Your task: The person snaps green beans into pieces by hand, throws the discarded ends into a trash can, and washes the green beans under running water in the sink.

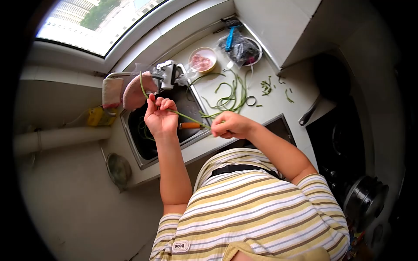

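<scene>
Pale countertop (pixel 278 102) spanned the upper centre, right of the upper-left window (pixel 93 21), bearing green beans (pixel 238 93); mid-frame, left hand (pixel 161 116) and right hand (pixel 230 125) pinched one long bean (pixel 188 117).

Patch reading "BCOE" or similar on the striped shirt (pixel 257 209)

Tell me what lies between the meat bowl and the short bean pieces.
Long green beans lie curled on the counter between bowl and pieces, in the head view.
</scene>
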Demonstrator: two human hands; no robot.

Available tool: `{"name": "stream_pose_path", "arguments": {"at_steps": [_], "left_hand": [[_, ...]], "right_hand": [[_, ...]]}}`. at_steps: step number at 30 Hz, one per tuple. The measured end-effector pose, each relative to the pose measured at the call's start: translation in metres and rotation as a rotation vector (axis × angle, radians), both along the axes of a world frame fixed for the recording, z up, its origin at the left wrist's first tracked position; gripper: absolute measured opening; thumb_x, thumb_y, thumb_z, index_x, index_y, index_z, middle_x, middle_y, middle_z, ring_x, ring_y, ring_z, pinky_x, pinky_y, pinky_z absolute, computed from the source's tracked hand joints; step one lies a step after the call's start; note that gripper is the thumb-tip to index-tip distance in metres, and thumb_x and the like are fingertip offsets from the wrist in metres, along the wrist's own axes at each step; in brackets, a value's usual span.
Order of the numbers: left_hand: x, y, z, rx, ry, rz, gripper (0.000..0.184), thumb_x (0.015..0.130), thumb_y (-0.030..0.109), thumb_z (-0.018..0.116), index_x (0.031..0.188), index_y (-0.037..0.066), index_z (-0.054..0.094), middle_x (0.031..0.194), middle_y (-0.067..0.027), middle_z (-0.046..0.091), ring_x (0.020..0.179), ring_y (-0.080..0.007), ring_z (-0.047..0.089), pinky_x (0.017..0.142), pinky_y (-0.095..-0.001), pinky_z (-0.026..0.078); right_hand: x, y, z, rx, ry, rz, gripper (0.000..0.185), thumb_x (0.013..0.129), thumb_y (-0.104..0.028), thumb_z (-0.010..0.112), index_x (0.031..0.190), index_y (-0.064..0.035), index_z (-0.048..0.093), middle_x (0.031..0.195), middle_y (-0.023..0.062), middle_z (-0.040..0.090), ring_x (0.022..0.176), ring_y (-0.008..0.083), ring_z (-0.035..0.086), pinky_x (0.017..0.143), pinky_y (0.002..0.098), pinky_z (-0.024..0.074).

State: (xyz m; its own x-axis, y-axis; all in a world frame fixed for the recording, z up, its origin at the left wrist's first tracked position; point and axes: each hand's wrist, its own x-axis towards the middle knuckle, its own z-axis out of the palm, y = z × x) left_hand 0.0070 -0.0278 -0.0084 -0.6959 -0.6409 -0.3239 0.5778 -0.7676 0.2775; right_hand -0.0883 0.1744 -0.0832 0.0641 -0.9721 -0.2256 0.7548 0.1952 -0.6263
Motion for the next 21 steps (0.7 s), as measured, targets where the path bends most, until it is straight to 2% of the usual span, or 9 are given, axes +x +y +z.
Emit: {"name": "stream_pose_path", "arguments": {"at_steps": [5, 7, 11, 16, 18, 20, 21], "left_hand": [[0.018, -0.045, 0.001, 0.051, 0.102, 0.034, 0.017, 0.091, 0.020, 0.052, 0.091, 0.004, 0.058, 0.066, -0.0016, 0.041, 0.056, -0.0120, 0.036, 0.046, -0.0218, 0.034], [0.019, -0.049, 0.002, 0.037, 0.100, 0.037, 0.017, 0.092, 0.020, 0.050, 0.089, 0.004, 0.058, 0.066, -0.0012, 0.041, 0.055, -0.0113, 0.035, 0.043, -0.0215, 0.030], [0.021, -0.052, 0.000, -0.037, 0.052, 0.002, 0.017, 0.092, 0.019, 0.049, 0.088, 0.005, 0.056, 0.066, -0.0008, 0.041, 0.053, -0.0112, 0.033, 0.040, -0.0219, 0.027], [0.033, -0.068, -0.004, -0.083, -0.027, 0.058, 0.017, 0.092, 0.018, 0.047, 0.089, 0.003, 0.055, 0.066, -0.0012, 0.040, 0.053, -0.0112, 0.032, 0.040, -0.0226, 0.025], [0.037, -0.073, -0.008, -0.086, -0.058, 0.072, 0.017, 0.093, 0.018, 0.047, 0.089, 0.003, 0.055, 0.066, -0.0012, 0.039, 0.053, -0.0113, 0.032, 0.039, -0.0228, 0.025], [0.041, -0.076, -0.014, -0.206, -0.088, 0.029, 0.019, 0.093, 0.019, 0.046, 0.090, 0.003, 0.055, 0.070, -0.0020, 0.045, 0.052, -0.0093, 0.033, 0.039, -0.0217, 0.025], [0.042, -0.074, -0.013, -0.201, -0.088, 0.031, 0.019, 0.093, 0.019, 0.046, 0.090, 0.003, 0.055, 0.070, -0.0020, 0.045, 0.052, -0.0093, 0.033, 0.039, -0.0217, 0.025]], "right_hand": [[-0.015, 0.020, 0.007, -0.049, -0.158, 0.018, 0.025, 0.086, -0.021, 0.059, 0.072, 0.0007, 0.059, 0.055, -0.0029, 0.040, 0.043, 0.0061, 0.030, 0.038, 0.0198, 0.0242], [-0.016, 0.021, 0.007, -0.143, -0.219, -0.077, 0.028, 0.088, -0.023, 0.057, 0.072, -0.0001, 0.058, 0.057, -0.0015, 0.041, 0.044, 0.0069, 0.032, 0.039, 0.0196, 0.0249], [-0.018, 0.016, 0.017, -0.129, -0.240, -0.191, 0.033, 0.089, -0.028, 0.057, 0.069, -0.0013, 0.057, 0.062, 0.0000, 0.039, 0.048, 0.0078, 0.032, 0.038, 0.0188, 0.0252], [-0.023, 0.000, 0.009, -0.077, -0.255, -0.242, 0.043, 0.092, -0.039, 0.050, 0.064, -0.0069, 0.048, 0.055, -0.0012, 0.038, 0.045, 0.0071, 0.035, 0.037, 0.0190, 0.0272], [-0.022, -0.006, 0.012, -0.002, -0.271, -0.259, 0.041, 0.092, -0.036, 0.051, 0.064, -0.0066, 0.048, 0.055, -0.0012, 0.038, 0.045, 0.0071, 0.035, 0.037, 0.0191, 0.0274], [-0.021, -0.010, 0.013, 0.075, -0.283, -0.275, 0.039, 0.093, -0.033, 0.051, 0.065, -0.0063, 0.049, 0.054, -0.0011, 0.038, 0.045, 0.0070, 0.036, 0.037, 0.0193, 0.0276], [-0.020, -0.013, 0.014, 0.106, -0.257, -0.299, 0.034, 0.091, -0.028, 0.054, 0.065, -0.0055, 0.051, 0.054, -0.0012, 0.040, 0.045, 0.0066, 0.037, 0.037, 0.0191, 0.0274]]}}
